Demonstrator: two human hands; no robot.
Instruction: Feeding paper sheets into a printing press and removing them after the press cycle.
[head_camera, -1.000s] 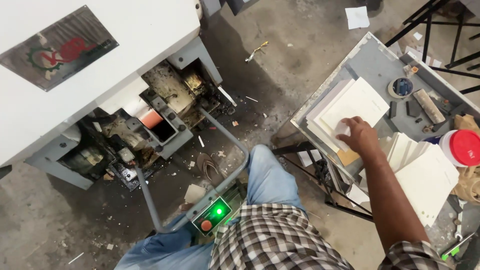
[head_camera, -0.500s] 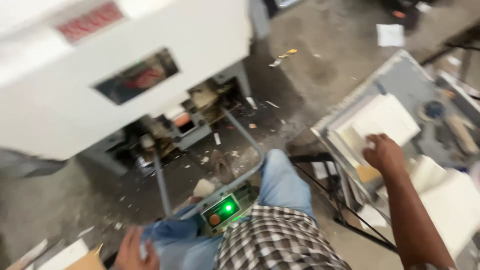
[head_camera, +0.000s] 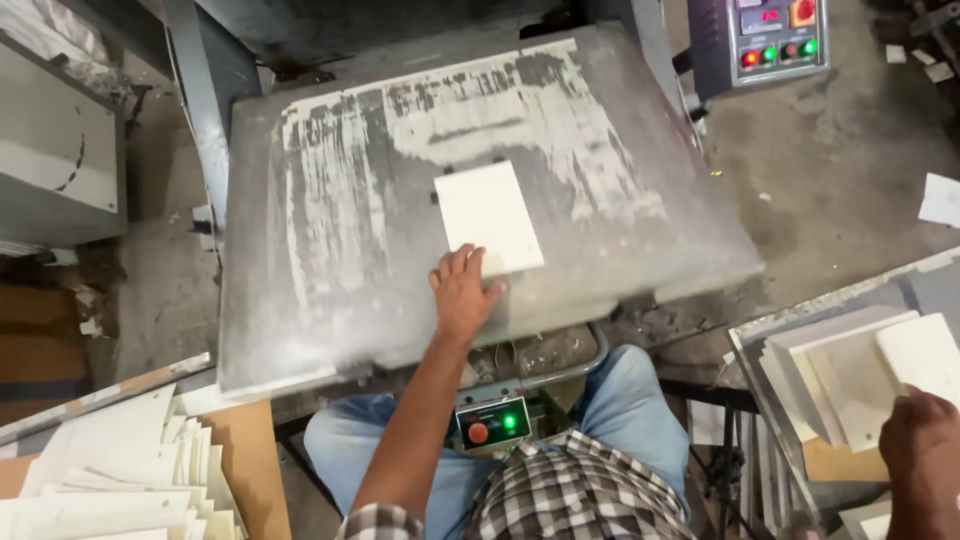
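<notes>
A white rectangular card (head_camera: 490, 217) lies flat on the worn grey metal table (head_camera: 330, 250) of a machine. My left hand (head_camera: 462, 292) rests on the card's near edge with fingers spread, pressing it down. My right hand (head_camera: 922, 437) is at the lower right, fingers curled on the near edge of a stack of white cards (head_camera: 850, 370) lying in a grey tray (head_camera: 760, 330). Whether it grips a card is unclear.
A small box with a red button and a green light (head_camera: 492, 422) sits between my knees. A control panel with red and green lamps (head_camera: 768, 40) hangs at the top right. Fanned white sheets (head_camera: 120, 480) lie at the lower left. Paper scraps litter the floor.
The view swung from the machine's underside and floor up to its tabletop. My left hand came up from my knee onto the card. My right hand stays at the stack of cards.
</notes>
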